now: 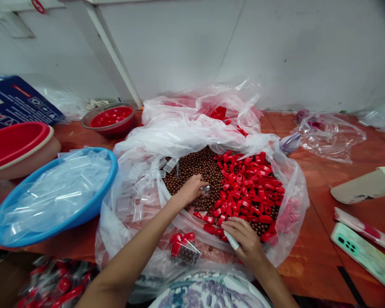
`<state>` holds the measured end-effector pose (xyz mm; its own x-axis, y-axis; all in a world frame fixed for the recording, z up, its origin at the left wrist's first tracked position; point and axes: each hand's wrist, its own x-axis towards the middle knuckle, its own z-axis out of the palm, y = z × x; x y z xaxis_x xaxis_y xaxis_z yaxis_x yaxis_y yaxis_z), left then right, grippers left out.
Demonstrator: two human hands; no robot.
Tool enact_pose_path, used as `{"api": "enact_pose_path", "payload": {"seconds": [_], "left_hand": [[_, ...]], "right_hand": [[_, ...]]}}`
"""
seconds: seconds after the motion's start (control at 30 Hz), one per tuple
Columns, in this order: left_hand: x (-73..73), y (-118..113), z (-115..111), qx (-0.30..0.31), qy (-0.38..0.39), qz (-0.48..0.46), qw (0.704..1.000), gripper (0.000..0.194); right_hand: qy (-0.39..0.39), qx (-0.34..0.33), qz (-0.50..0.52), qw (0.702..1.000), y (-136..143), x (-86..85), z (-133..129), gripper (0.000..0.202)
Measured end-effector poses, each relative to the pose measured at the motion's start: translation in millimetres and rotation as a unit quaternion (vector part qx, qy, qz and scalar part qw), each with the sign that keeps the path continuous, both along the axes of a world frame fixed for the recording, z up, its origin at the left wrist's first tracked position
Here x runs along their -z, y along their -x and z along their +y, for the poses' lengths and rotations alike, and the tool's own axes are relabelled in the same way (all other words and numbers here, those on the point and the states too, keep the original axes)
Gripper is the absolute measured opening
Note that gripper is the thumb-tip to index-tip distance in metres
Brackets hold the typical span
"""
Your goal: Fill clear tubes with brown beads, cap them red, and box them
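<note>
My left hand (194,189) is over the brown beads (192,167), its fingers closed on a small clear plastic container (205,189). My right hand (244,237) rests at the near edge of the pile of red plastic caps (244,184); its thumb has a white covering, and its fingers are bent over the nearest caps. Whether it grips one cannot be made out. Beads and caps lie in a large translucent bag (291,231) with its mouth open. Clear containers (137,188) lie on the bag's left side. Close to me, filled containers with red caps (184,248) sit on the plastic.
A blue basin (113,171) of clear containers stands left, with red and cream basins (22,160) behind. A bowl (111,119) holds red pieces. To the right are a tumbler (365,186) and a phone (365,252). More capped containers (60,282) lie below the table's edge.
</note>
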<state>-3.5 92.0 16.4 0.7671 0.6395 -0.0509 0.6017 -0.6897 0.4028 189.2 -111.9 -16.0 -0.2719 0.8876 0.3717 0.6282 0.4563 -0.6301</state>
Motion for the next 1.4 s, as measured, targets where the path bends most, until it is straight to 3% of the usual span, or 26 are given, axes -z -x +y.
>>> {"api": "enact_pose_path", "payload": {"seconds": [0.17,0.37,0.57,0.7,0.83,0.97,1.1,1.23,1.4], "left_hand": [[7.2,-20,-5,0.009,0.018,-0.032,0.999,0.033],[19.3,-33,-11,-0.024,0.103,-0.125,0.986,0.049],[14.1,-24,-20,-0.115,0.171,-0.187,0.961,0.055],[4.1,-10,-30,-0.145,0.206,-0.252,0.934,0.048],[-9.9,4,-46,-0.184,0.298,-0.333,0.876,0.044],[-24.4,14,-69,-0.238,0.411,-0.416,0.776,0.049],[-33.2,19,-93,-0.272,0.481,-0.478,0.683,0.053],[-35.6,19,-110,-0.287,0.489,-0.492,0.66,0.048],[-34.2,22,-118,-0.311,0.483,-0.495,0.652,0.042]], "right_hand": [[-0.003,-0.001,0.001,1.0,-1,1.6,-1,0.054],[-0.012,0.01,0.0,1.0,-1,-2.9,-1,0.049],[-0.03,0.02,0.001,0.999,-2,-6.4,0,0.046],[-0.026,0.023,-0.005,0.999,0,-7.3,2,0.044],[-0.012,0.073,-0.006,0.997,1,-11.2,8,0.036],[0.014,0.131,-0.03,0.991,0,-18.5,19,0.023],[-0.005,0.102,-0.108,0.989,-1,-18.1,35,0.032],[-0.04,0.062,-0.182,0.981,1,-11.3,49,0.046],[-0.023,0.054,-0.209,0.976,1,-10.6,58,0.043]]}}
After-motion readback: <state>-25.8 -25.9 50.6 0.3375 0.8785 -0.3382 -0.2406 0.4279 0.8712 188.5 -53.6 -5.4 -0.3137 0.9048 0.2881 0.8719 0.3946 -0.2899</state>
